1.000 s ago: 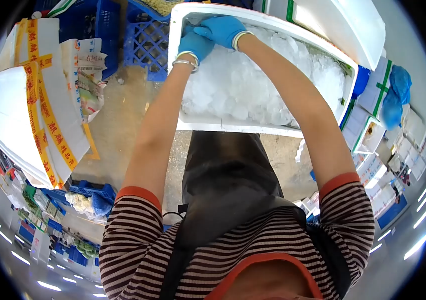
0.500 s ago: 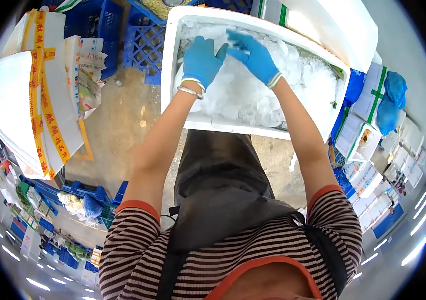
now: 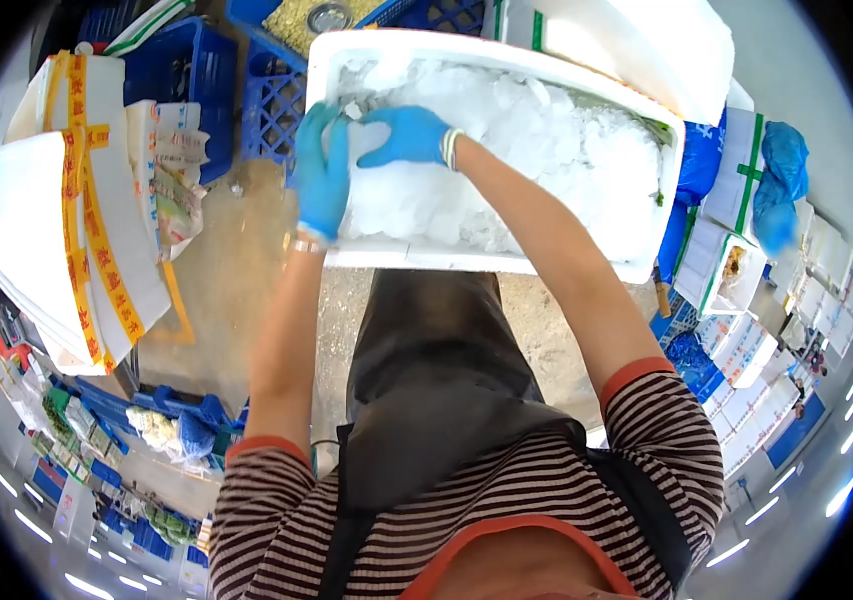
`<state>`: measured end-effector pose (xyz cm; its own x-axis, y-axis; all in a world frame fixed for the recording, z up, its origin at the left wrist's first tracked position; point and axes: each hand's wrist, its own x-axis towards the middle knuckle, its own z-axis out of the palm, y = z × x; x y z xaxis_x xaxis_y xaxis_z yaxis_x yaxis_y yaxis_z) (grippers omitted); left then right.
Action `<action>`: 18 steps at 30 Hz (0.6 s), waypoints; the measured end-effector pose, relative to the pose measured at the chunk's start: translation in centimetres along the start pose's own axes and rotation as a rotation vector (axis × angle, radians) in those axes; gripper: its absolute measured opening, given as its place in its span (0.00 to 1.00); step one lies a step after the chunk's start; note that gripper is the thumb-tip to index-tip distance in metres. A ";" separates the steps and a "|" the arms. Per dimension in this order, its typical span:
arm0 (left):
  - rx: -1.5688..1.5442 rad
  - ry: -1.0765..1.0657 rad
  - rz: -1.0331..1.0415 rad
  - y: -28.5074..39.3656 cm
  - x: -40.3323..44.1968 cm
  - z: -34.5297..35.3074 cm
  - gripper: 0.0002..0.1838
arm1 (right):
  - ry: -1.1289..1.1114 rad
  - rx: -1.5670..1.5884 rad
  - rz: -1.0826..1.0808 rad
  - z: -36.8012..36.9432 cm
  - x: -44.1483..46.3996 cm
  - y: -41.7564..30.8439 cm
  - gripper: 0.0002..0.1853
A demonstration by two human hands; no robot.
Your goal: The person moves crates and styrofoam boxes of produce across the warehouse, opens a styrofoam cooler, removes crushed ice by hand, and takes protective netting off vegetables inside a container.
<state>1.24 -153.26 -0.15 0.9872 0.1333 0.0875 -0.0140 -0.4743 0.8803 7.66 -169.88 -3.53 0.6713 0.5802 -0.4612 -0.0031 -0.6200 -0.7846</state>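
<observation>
Left gloved hand [image 3: 323,172] at left end of foam box [image 3: 447,258], fingers extended | right gloved hand [image 3: 407,136] over its ice [image 3: 547,150], fingers parted | risk: hard leftward push could spill ice

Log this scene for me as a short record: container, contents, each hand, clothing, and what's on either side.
Container: white foam box, open at the top
Contents: ice, with some greens at the right end
Left hand: gloved in blue, fingers extended, over the box's left edge; contact unclear
Right hand: gloved in blue, thumb and fingers apart, over the ice's left part; contact unclear
Clothing: dark apron, striped shirt
Left side: taped white foam
Right side: blue bag
</observation>
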 end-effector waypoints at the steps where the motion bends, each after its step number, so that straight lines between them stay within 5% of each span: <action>1: -0.008 0.008 -0.027 -0.1 -1.3 -0.9 0.17 | 0.047 0.015 -0.046 -0.7 -0.9 0.0 0.41; 7: -0.110 0.100 -0.235 0.6 -7.5 -4.0 0.13 | 0.325 0.650 -0.024 -6.5 -9.3 0.8 0.27; 9: -0.053 0.045 -0.244 1.0 -8.5 -4.7 0.13 | 0.333 0.692 0.200 -10.5 -12.8 4.1 0.23; 10: 0.018 0.043 -0.200 1.1 -8.8 -4.6 0.12 | 0.480 0.631 0.163 -12.2 -14.2 6.3 0.21; 12: 0.081 0.003 -0.180 0.8 -9.1 -4.3 0.12 | 0.863 1.119 0.126 -16.5 -16.0 9.0 0.21; 14: 0.142 -0.047 -0.116 0.3 -9.1 -3.6 0.13 | 1.001 1.200 0.074 -22.0 -18.1 6.1 0.25; 18: 0.200 -0.138 -0.072 0.1 -8.8 -1.5 0.13 | 1.237 0.792 -0.042 -32.0 -17.6 9.9 0.27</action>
<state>-7.66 -153.21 -0.10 0.9970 0.0596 -0.0486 0.0753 -0.6323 0.7711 19.52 -203.11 10.06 0.8731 -0.4743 -0.1125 -0.0914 0.0674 -0.9935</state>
